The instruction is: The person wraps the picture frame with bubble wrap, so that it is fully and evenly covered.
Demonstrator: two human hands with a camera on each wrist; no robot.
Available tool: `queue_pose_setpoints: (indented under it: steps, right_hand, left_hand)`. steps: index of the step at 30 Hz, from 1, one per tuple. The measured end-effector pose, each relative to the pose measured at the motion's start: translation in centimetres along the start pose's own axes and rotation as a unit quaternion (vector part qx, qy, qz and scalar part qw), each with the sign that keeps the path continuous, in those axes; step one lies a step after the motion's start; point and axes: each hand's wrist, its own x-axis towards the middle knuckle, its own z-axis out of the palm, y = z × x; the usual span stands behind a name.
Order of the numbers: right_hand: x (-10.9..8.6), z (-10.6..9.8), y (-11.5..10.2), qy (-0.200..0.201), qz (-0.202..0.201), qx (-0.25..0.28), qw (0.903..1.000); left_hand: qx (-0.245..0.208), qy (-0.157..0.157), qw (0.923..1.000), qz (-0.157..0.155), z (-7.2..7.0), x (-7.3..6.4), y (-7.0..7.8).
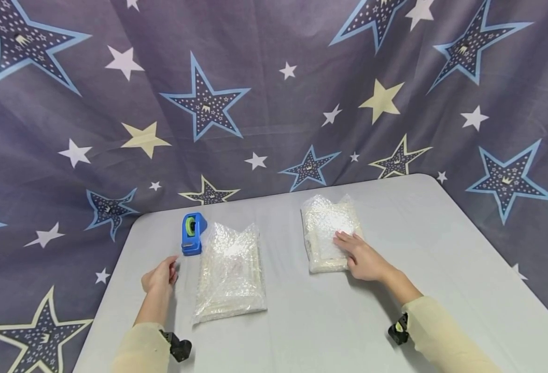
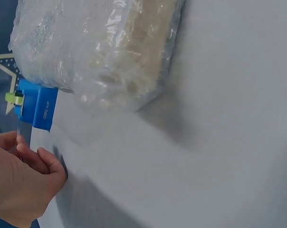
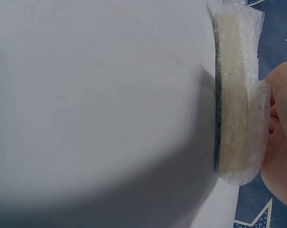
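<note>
Two flat packages in clear bubble wrap lie on the table. On the right package (image 1: 318, 243), my right hand (image 1: 364, 257) rests with its fingers spread over the top; the right wrist view shows this package (image 3: 234, 95) side-on, with the hand (image 3: 281, 137) at its upper face. Just in front of a blue tape dispenser (image 1: 192, 243) is my left hand (image 1: 160, 274), fingers curled. In the left wrist view, a thin clear strip of tape (image 2: 19, 129) runs from the dispenser (image 2: 39, 105) to the pinching fingertips. Right of the left hand lies the other package (image 1: 230, 280), which it does not touch.
The pale grey table (image 1: 292, 331) has rounded far corners. Behind it and along its sides hangs a dark curtain (image 1: 264, 119) with stars. A green-yellow tape roll (image 1: 190, 226) sits in the dispenser, close to the left package's far corner.
</note>
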Motion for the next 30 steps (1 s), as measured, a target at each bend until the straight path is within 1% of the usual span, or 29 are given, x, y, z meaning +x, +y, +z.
queue_pose_setpoints:
  steps: [5, 9, 14, 20, 22, 25, 28, 30]
  right_hand:
    - [-0.1, 0.1, 0.0, 0.01, -0.003, 0.004, 0.9999]
    - [-0.2, 0.3, 0.2, 0.016, -0.004, 0.001, 0.9999]
    - [-0.2, 0.4, 0.3, 0.016, -0.003, 0.0, 0.9999]
    - [-0.1, 0.4, 0.2, 0.021, -0.004, 0.002, 0.9998]
    - [-0.1, 0.4, 0.2, 0.024, -0.004, 0.001, 0.9997]
    - [-0.1, 0.4, 0.2, 0.024, -0.003, 0.0, 0.9997]
    - [-0.1, 0.4, 0.1, 0.025, -0.005, -0.001, 0.9997]
    - [-0.1, 0.4, 0.1, 0.027, -0.006, 0.0, 0.9996]
  left_hand:
    - [-0.043, -0.011, 0.9988, -0.02, -0.6, 0.0, -0.1]
    - [-0.06, -0.012, 0.9979, -0.021, -0.9, -0.1, 0.0]
    - [-0.045, -0.015, 0.9987, -0.017, -1.1, -0.3, 0.0]
    - [-0.003, -0.038, 0.9991, -0.016, -1.3, -0.5, 0.0]
    - [0.014, -0.056, 0.9981, -0.02, -1.4, -0.6, 0.2]
    - [0.049, -0.112, 0.9919, -0.036, -1.6, -1.0, 0.7]
    - [0.077, -0.179, 0.9793, -0.054, -1.8, -1.4, 1.3]
    - [0.091, -0.212, 0.971, -0.063, -1.9, -1.4, 1.5]
